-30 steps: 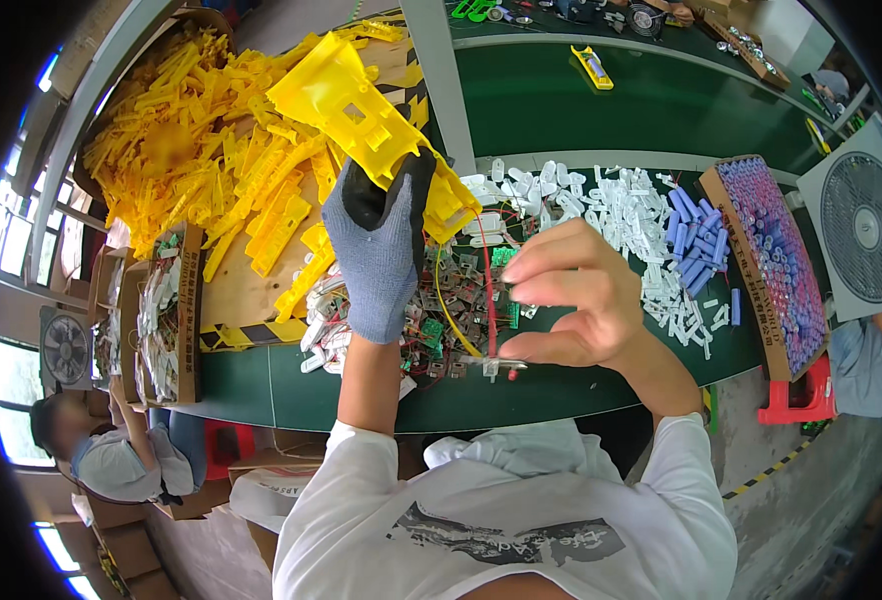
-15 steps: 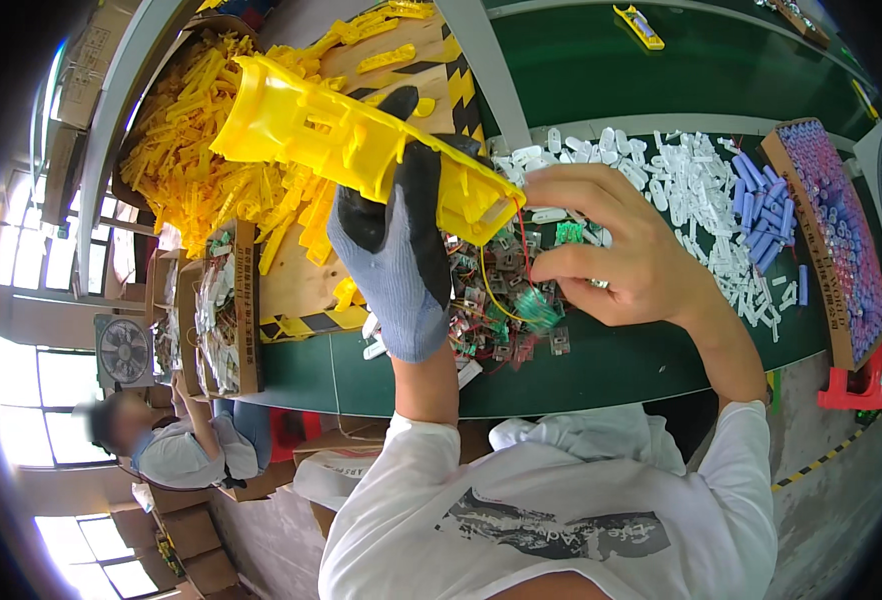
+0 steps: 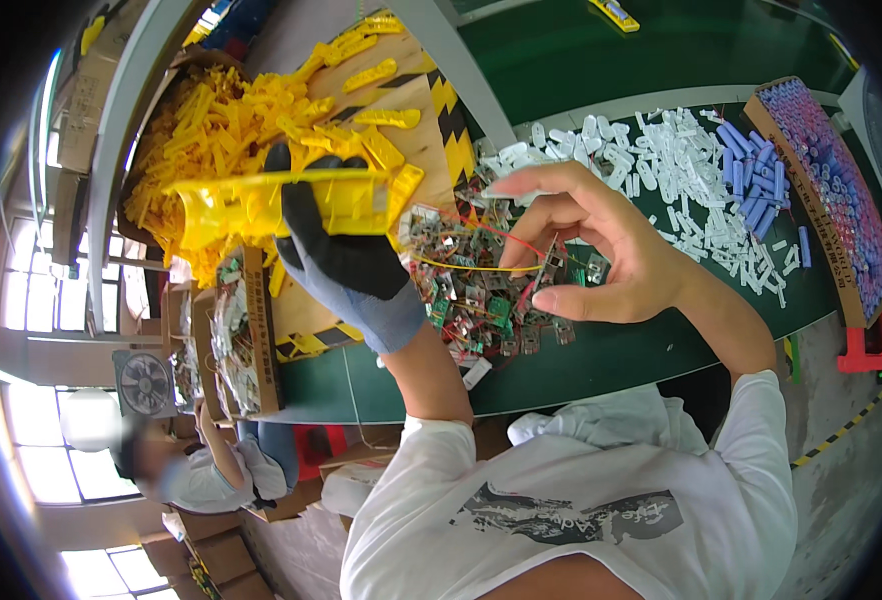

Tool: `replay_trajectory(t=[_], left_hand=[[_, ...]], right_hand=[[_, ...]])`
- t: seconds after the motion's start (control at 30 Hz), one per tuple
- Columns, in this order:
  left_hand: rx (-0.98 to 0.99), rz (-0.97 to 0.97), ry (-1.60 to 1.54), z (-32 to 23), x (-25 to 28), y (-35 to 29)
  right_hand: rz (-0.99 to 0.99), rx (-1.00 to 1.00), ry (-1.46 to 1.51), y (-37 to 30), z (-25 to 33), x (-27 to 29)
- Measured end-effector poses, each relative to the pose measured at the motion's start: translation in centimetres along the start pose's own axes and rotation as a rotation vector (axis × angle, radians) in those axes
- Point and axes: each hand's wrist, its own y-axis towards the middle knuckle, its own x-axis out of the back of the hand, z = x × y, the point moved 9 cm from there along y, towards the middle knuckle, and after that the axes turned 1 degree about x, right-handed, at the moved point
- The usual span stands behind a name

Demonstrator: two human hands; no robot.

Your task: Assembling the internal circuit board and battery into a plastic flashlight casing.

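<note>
My left hand [image 3: 356, 270], in a grey-blue glove with black-coated fingers, is closed around a long yellow plastic casing [image 3: 231, 208] held level above the bench. A red wire and a yellow wire [image 3: 461, 265] run from the casing's right end toward my right hand. The bare right hand [image 3: 636, 245] is curved, with a small circuit board [image 3: 553, 266] held on edge between thumb and fingers. Below both hands lies a heap of small circuit boards [image 3: 471, 325] with metal parts and wires.
Yellow plastic parts [image 3: 191, 140] fill a box at the left and spread over a wooden board. White plastic pieces [image 3: 681, 165] and blue cylindrical cells [image 3: 756, 185] lie at right beside a cardboard tray of cells [image 3: 841, 220]. Another person [image 3: 216, 470] sits at lower left.
The yellow casing has swung from tilted to nearly level and moved left and down. My right hand has drawn apart from its end, and the wires are now stretched between the hands.
</note>
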Motion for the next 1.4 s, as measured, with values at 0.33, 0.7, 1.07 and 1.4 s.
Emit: replay_trajectory(t=[0.33,0.7,1.07,1.4], left_hand=[[0.032,0.039,0.046,1.2,0.3,0.5],[0.433,0.621,-0.145,4.7,-7.8,-6.3],[0.579,0.722,0.128,5.8,-9.4,-10.4],[0.329,0.793,0.225,6.2,-9.7,-9.5]], right_hand=[[0.074,-0.040,0.188,-0.1,1.3,1.2],[-0.222,-0.007,-0.137,-0.6,2.9,4.5],[-0.539,0.231,-0.539,-1.4,5.1,7.3],[-0.506,0.363,-0.797,-1.2,6.3,6.9]])
